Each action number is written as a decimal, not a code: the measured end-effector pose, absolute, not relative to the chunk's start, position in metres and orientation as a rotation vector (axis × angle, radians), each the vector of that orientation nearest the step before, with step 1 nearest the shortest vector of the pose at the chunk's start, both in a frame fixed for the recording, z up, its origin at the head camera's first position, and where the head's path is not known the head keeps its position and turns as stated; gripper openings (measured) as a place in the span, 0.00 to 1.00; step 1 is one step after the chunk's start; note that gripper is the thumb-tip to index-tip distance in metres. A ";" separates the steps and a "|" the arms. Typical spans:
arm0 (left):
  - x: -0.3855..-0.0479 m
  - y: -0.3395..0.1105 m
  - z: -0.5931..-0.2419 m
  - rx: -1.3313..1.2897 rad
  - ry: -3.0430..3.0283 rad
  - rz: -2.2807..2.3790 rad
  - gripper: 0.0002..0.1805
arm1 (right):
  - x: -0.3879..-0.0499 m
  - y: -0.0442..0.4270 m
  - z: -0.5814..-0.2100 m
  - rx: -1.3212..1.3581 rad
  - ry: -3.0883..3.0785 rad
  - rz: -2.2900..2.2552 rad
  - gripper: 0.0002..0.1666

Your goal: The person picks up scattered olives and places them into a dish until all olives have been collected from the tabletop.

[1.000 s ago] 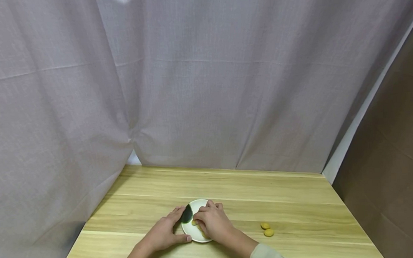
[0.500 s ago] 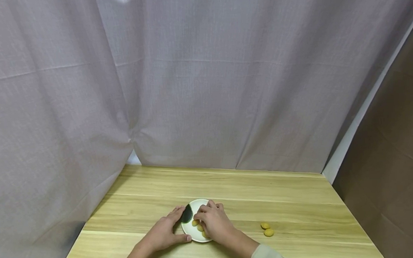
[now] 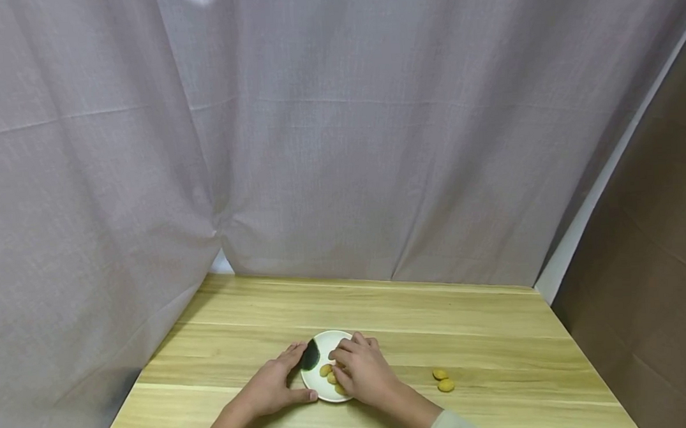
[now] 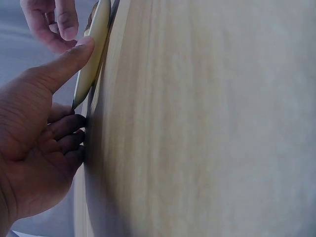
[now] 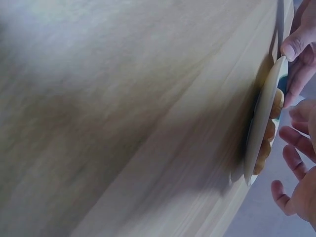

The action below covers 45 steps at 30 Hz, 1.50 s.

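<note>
Grey curtain (image 3: 317, 145) hangs behind your wooden table (image 3: 497, 322), with a brown sheet (image 3: 648, 226) along the right-hand side. Near the front of the table, between your two hands, sits the round white plate (image 3: 332, 342) with its dark patch on the left. Your left hand (image 3: 272, 386) braces the plate from the left, thumb and fingers spread apart: the thumb touches the near rim and the fingertips meet the edge by the dark patch. Your right hand (image 3: 364, 369) is over the right part of the plate, fingers loosely bent and apart from one another, nothing clamped between them as the right wrist view shows. Below it, yellow pieces (image 3: 325, 370) lie together on the plate; you can make out four in that wrist view. Two more yellow lumps (image 3: 445, 385) lie side by side on the table, well to the right of the plate. A pale sleeve (image 3: 452, 426) covers your right forearm
</note>
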<state>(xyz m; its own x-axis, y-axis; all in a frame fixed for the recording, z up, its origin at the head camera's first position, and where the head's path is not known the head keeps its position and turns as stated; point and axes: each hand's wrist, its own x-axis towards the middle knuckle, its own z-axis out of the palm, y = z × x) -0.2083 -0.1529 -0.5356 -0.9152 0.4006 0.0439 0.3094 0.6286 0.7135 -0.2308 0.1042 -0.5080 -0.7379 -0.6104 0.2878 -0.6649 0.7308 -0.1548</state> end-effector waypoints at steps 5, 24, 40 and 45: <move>-0.208 -0.153 -0.535 0.589 2.717 1.168 0.61 | -0.229 0.112 -0.509 0.991 -2.706 0.410 0.11; -0.210 -0.154 -0.536 0.587 2.723 1.151 0.61 | -0.225 0.156 -0.506 0.848 -2.635 0.450 0.13; -0.211 -0.153 -0.536 0.578 2.721 1.137 0.61 | -0.223 0.198 -0.501 0.784 -2.559 0.417 0.18; -0.209 -0.153 -0.534 0.585 2.711 1.155 0.61 | -0.225 0.214 -0.497 0.743 -2.564 0.419 0.19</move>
<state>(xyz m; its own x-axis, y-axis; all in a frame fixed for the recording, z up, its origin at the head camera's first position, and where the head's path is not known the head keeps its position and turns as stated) -0.2087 -0.1528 -0.5338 -0.9153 0.4020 0.0258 0.2970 0.6303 0.7173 -0.2251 0.2137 -0.4968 -0.7609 -0.4311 0.4850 -0.5630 0.8102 -0.1632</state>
